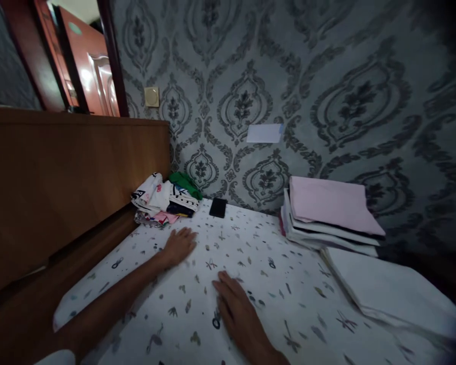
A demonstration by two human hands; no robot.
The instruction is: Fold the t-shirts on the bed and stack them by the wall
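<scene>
My left hand [179, 247] lies palm down with its fingers spread on a white sheet [251, 268] printed with small leaves and shapes. It is nearest to a heap of mixed clothes [163, 200] at the back left and holds nothing. Closer to me, near the middle, my right hand [235, 309] rests on the same sheet, fingers stretched out, holding nothing. A small black flat object [218, 207] lies near the wall, beyond both hands.
At the right stands a stack of folded cloths with a pink one [330, 203] on top. A folded white cloth [391, 294] lies in front of it. A wooden panel [76, 177] borders the left side; patterned wallpaper [243, 101] covers the wall behind.
</scene>
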